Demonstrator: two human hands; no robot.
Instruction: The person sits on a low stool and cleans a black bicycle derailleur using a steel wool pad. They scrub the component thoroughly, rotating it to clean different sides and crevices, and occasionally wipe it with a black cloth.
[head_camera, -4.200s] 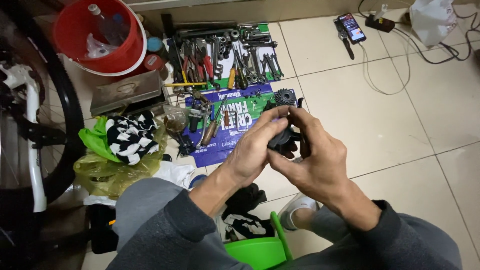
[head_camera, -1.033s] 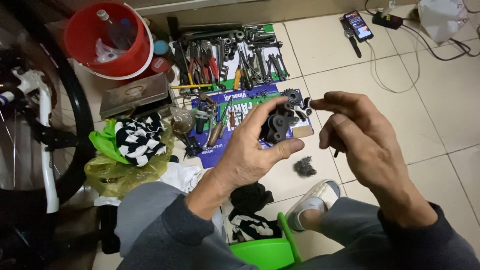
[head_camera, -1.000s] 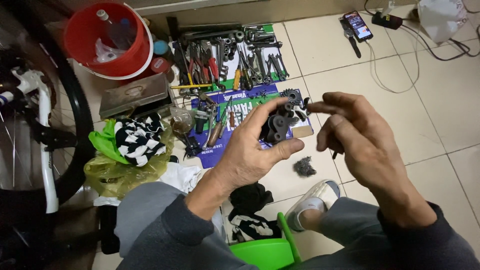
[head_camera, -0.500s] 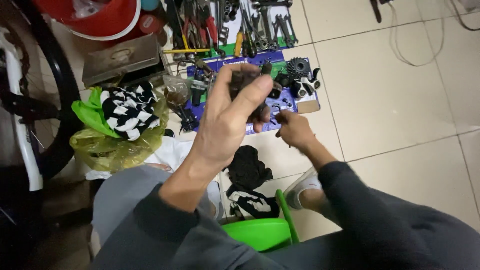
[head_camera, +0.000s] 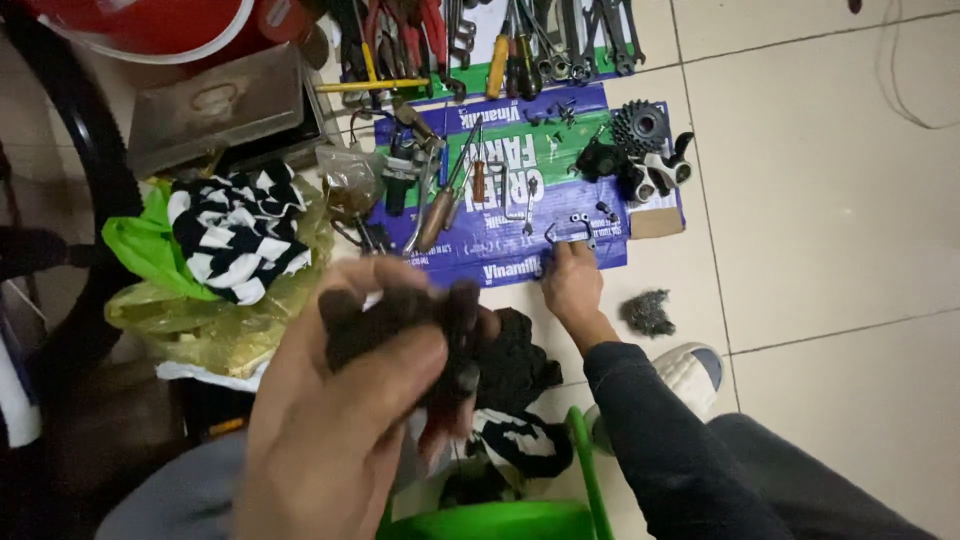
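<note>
My left hand (head_camera: 350, 420) is raised close to the camera and blurred, shut on a black greasy bicycle part (head_camera: 400, 315). My right hand (head_camera: 572, 282) reaches down to the near edge of a blue and green flattened cardboard sheet (head_camera: 520, 265) on the floor. Its fingertips are curled under, touching the sheet just below a small bent metal piece (head_camera: 570, 232); whether it holds anything is hidden. On the sheet lie a toothed sprocket cluster (head_camera: 640, 125), black parts (head_camera: 600, 160) and wooden-handled screwdrivers (head_camera: 440, 210).
Wrenches and pliers (head_camera: 520, 50) lie in a row at the top. A metal box (head_camera: 215, 105), a red bucket (head_camera: 150, 25), a black-and-white striped cloth (head_camera: 235, 225) on plastic bags (head_camera: 220, 325), a steel-wool wad (head_camera: 648, 312), my shoe (head_camera: 690, 370), a green tub (head_camera: 500, 520) and a bicycle tyre (head_camera: 85, 200) surround me.
My head has leaned forward and down. The left hand with the black part has come nearer the camera. The right hand left the part and went down to the cardboard's near edge.
</note>
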